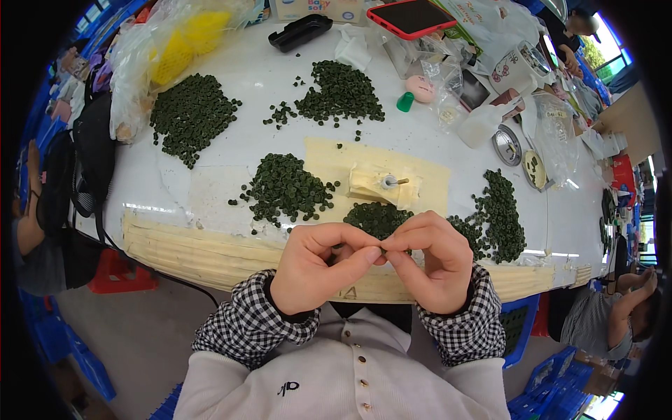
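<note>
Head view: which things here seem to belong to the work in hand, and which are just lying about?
Likely in use:
- left hand and right hand, fingertips pinched together
- heaped small dark green pieces
- pale block with metal pin

Apparently lying about:
- red-edged phone
- black case
- pink oval item

Hands [318,266] [437,262] mostly hide a piece [382,255], perhaps green.

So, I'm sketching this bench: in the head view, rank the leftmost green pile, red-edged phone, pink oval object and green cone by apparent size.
Largest to smallest:
1. Leftmost green pile
2. Red-edged phone
3. Pink oval object
4. Green cone
</note>
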Motion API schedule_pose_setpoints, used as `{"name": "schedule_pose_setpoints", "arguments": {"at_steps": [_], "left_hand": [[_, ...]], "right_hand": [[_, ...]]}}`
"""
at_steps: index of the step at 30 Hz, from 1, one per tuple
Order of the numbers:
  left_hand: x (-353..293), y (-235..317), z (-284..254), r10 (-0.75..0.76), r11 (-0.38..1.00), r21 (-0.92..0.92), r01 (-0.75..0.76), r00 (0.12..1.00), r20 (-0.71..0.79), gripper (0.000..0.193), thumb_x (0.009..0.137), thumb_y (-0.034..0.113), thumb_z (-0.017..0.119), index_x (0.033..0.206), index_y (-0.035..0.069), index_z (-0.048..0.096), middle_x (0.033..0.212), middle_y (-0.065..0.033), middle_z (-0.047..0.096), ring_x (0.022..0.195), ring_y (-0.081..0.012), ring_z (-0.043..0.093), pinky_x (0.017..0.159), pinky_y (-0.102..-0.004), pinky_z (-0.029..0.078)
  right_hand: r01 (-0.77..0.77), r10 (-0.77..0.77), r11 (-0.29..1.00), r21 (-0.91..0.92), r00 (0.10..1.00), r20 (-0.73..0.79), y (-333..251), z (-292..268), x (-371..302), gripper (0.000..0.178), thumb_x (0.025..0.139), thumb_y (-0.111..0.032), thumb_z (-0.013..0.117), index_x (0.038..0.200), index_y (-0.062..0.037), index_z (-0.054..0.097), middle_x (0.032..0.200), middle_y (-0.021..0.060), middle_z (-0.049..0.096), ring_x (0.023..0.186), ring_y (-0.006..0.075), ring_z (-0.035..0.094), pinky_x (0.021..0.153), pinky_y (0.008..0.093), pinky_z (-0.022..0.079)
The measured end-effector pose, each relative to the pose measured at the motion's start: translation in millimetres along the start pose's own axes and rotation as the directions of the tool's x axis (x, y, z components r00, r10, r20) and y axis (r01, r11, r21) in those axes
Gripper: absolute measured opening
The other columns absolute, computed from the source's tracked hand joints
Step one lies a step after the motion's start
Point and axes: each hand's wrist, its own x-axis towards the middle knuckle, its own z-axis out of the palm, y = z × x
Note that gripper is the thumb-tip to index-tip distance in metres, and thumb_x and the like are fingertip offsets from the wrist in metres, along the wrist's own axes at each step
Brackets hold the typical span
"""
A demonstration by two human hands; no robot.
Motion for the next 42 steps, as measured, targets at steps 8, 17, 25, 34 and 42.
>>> {"name": "schedule_pose_setpoints", "arguments": {"at_steps": [8, 17, 25, 34, 42], "left_hand": [[-1.0, -4.3, 0.0, 0.041, 0.997, 0.062, -0.039, 0.999, -0.026, 0.008, 0.083, 0.002, 0.062, 0.090, -0.002, 0.065, 0.063, 0.0064, 0.054, 0.051, 0.0030, 0.038, 0.046, -0.0162, 0.028], [-1.2, -3.0, 1.0, 0.084, 0.993, 0.089, -0.084, 0.996, -0.003, 0.005, 0.082, 0.001, 0.063, 0.087, 0.000, 0.064, 0.059, 0.0068, 0.050, 0.049, 0.0023, 0.036, 0.046, -0.0162, 0.029], [-1.8, 1.4, 7.2, 0.112, 0.984, 0.143, -0.105, 0.993, -0.044, 0.008, 0.082, 0.000, 0.062, 0.090, 0.000, 0.064, 0.056, 0.0097, 0.037, 0.050, 0.0011, 0.032, 0.047, -0.0164, 0.029], [-2.8, 11.0, -1.0, 0.097, 0.953, 0.300, -0.049, 0.984, -0.147, 0.011, 0.079, 0.001, 0.064, 0.090, 0.000, 0.066, 0.055, 0.0090, 0.035, 0.049, 0.0011, 0.027, 0.045, -0.0181, 0.023], [-9.6, 32.2, -50.4, 0.445, 0.594, 0.804, 0.000, 0.833, -0.329, 0.007, 0.081, 0.002, 0.064, 0.087, -0.001, 0.065, 0.054, 0.0094, 0.033, 0.049, 0.0009, 0.025, 0.046, -0.0190, 0.019]], "right_hand": [[-0.228, 0.227, 0.911, 0.345, 0.973, 0.044, 2.4, 4.0, -3.6, 0.016, 0.078, 0.008, 0.059, 0.094, 0.0041, 0.061, 0.094, 0.0110, 0.057, 0.080, 0.0147, 0.061, 0.073, 0.0233, 0.052], [-0.288, 0.262, 0.847, 0.447, 0.958, 0.120, 1.8, 0.0, -4.1, 0.015, 0.079, 0.008, 0.059, 0.094, 0.0042, 0.061, 0.094, 0.0098, 0.056, 0.086, 0.0134, 0.059, 0.076, 0.0232, 0.051], [-0.167, 0.160, 0.937, 0.308, 0.986, 0.047, 5.8, 0.4, -5.7, 0.017, 0.076, 0.006, 0.062, 0.093, 0.0025, 0.062, 0.091, 0.0102, 0.058, 0.079, 0.0135, 0.061, 0.072, 0.0231, 0.051], [-0.041, 0.044, 0.998, 0.043, 0.997, -0.066, -0.9, 5.0, -2.7, 0.019, 0.073, 0.005, 0.066, 0.091, 0.0013, 0.063, 0.086, 0.0111, 0.061, 0.072, 0.0142, 0.061, 0.064, 0.0231, 0.050], [-0.037, 0.027, 0.943, -0.330, 0.999, -0.036, -2.7, 8.9, 1.0, 0.013, 0.072, 0.006, 0.067, 0.085, 0.0023, 0.065, 0.073, 0.0085, 0.060, 0.060, 0.0149, 0.058, 0.055, 0.0229, 0.047]]}}
